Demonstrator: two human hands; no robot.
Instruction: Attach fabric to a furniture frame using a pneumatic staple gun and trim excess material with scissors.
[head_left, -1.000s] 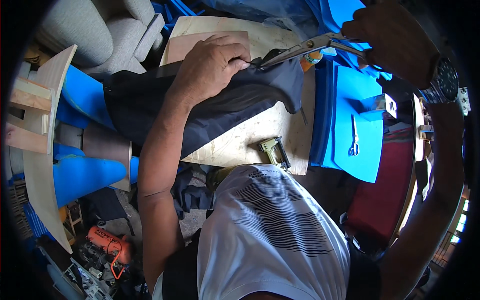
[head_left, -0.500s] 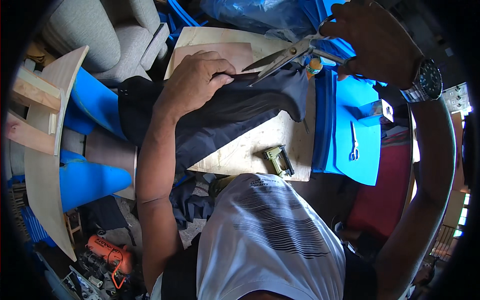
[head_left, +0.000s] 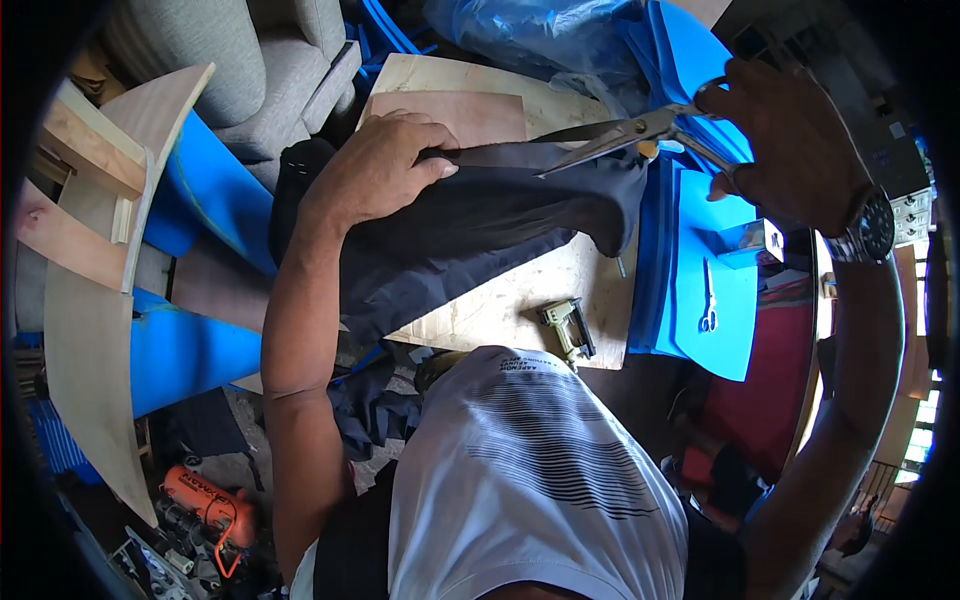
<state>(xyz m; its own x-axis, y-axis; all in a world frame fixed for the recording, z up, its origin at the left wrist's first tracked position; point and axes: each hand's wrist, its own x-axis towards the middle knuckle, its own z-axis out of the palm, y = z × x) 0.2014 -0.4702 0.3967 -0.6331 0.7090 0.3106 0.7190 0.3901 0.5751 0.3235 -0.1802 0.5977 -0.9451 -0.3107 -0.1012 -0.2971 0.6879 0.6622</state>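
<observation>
A dark cloth (head_left: 450,230) is draped over the table, its upper edge raised between my hands. My left hand (head_left: 385,165) is closed, thumb and fingers pinching that edge. Up at the right, my right hand (head_left: 795,145) grips the handles of large metal scissors (head_left: 640,128). Their blades are apart and point left at the cloth's upper edge, a short way from my left hand; whether cloth lies between them I cannot tell. A greenish staple gun (head_left: 568,328) lies on the pale wooden tabletop (head_left: 480,315), close to my body.
Blue foam sheets (head_left: 685,330) are stacked right of the table, bearing small scissors (head_left: 709,300) and a small box (head_left: 755,240). Curved wooden frames with blue foam (head_left: 195,355) stand at left, above an orange compressor tank (head_left: 210,505). Grey sofa parts (head_left: 280,95) sit behind.
The scissors have shifted right, widening the distance between their tips and my left hand. My left hand keeps its pinch on the cloth. The whole view has moved slightly.
</observation>
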